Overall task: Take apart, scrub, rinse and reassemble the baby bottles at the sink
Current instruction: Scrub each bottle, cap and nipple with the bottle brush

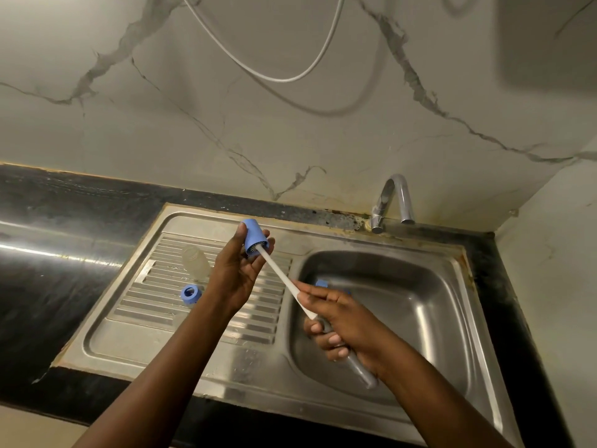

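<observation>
**Currently Mid-Scrub**

Here, the left hand (237, 273) is gripping a small blue plastic bottle cap (255, 236), with the thumb and fingers curling round its sides and its open end tilting down toward the right. A slim white plastic brush handle (281, 273) is running into that opening, where bristles are just showing at the rim. The right hand (342, 321) is closing its fingers round the lower end of the handle, above the stainless steel sink basin (420, 302). A grey translucent tube-like piece (365, 370) is sticking out beneath that hand; whether the hand is gripping it too, I cannot tell.

A clear plastic baby bottle body (195, 261) is lying on its side on the ribbed steel drainboard (145, 334), and a blue plastic screw ring (190, 294) is sitting near it, apart from it. Another blue plastic piece (321, 283) is peeking out just behind the right hand. A curved chrome tap (392, 198) is standing at the basin's back edge.
</observation>
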Tool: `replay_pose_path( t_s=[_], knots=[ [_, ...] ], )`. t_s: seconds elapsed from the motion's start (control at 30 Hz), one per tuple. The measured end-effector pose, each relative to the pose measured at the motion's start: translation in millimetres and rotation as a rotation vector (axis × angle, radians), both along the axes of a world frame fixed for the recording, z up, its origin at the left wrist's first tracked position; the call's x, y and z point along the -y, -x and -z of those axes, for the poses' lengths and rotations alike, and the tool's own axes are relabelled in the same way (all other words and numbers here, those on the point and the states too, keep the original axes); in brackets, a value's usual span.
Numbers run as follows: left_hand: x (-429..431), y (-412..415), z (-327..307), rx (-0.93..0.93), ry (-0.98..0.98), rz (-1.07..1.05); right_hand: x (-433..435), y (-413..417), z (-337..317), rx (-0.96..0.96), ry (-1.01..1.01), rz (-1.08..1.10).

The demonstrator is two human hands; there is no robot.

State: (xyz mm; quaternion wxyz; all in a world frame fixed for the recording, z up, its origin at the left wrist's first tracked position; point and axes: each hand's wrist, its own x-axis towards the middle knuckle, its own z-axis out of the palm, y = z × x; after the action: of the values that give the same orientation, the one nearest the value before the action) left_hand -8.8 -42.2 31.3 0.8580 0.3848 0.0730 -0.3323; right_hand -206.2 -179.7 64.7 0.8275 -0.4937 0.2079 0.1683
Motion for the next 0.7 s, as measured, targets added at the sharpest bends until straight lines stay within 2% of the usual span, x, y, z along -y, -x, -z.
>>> replay_pose_path(
  t_s=[0.13,0.23,0.3,0.4,0.47,0.57,0.63,0.7],
  knots=[
    [-9,-5,5,0.112,-0.231,-0.033,0,0,0,0.148,0.858,0.053],
    [-12,-6,-2,0.146,-0.349,-0.016,2,3,1,0.167,1.54,-0.161],
    [-10,-2,-8,0.177,-0.419,0.012,0,4,4,0.156,1.783,-0.289],
    [-3,3,-11,0.253,-0.527,0.029,-8,3,13,0.169,1.778,-0.373],
    [-2,3,-11,0.237,-0.515,0.013,-8,2,17,0.184,1.652,-0.318],
    [-3,-1,-11,0.201,-0.436,0.04,-4,3,18,0.188,1.227,-0.067],
    [-2,-2,-10,0.17,-0.35,0.056,-1,3,16,0.191,0.981,-0.018],
    [-1,-2,-10,0.132,-0.24,0.067,3,4,12,0.144,0.654,0.007]
  ],
)
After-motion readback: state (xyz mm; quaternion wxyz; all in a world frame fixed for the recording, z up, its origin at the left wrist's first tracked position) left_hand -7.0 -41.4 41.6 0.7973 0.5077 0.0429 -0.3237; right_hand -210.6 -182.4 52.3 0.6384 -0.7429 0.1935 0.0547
